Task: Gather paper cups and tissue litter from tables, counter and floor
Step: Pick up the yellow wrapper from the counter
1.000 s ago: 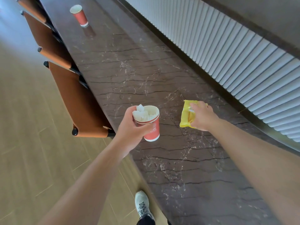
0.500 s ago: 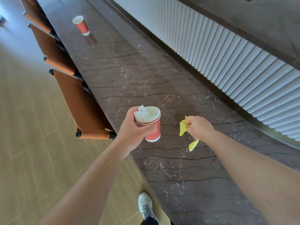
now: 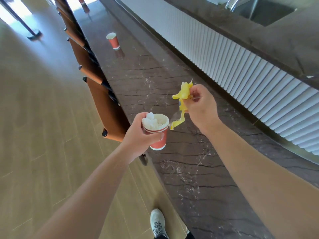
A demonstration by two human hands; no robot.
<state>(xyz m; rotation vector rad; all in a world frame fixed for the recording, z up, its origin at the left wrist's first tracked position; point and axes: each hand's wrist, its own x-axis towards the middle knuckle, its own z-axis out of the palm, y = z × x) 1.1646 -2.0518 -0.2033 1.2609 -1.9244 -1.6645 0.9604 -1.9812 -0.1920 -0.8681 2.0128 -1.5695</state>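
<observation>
Dark marble counter [image 3: 172,80] running diagonally through the view, bounded on its far side by a white fluted panel [image 3: 241,69] below a second dark worktop with a steel sink [image 3: 264,12]. Wooden floor [image 3: 34,118] to the left; a row of tan leather chair backs [image 3: 105,107] tucked against the counter edge.

Both bare forearms extend forward over the counter edge. The left hand [image 3: 139,137] wraps thumb and fingers round a red paper cup [image 3: 158,135], held upright above the counter edge and filled to the rim with crumpled white tissue [image 3: 153,122]. The right hand [image 3: 201,107], raised higher and just beyond the cup, has its fingers curled round a crumpled yellow wrapper [image 3: 183,94]; one loose strip hangs down with its tip just beside the cup rim.

A second red paper cup [image 3: 113,40] stands upright on the counter, well apart from the hands. A white sneaker [image 3: 158,223] rests on the floor at the bottom edge.
</observation>
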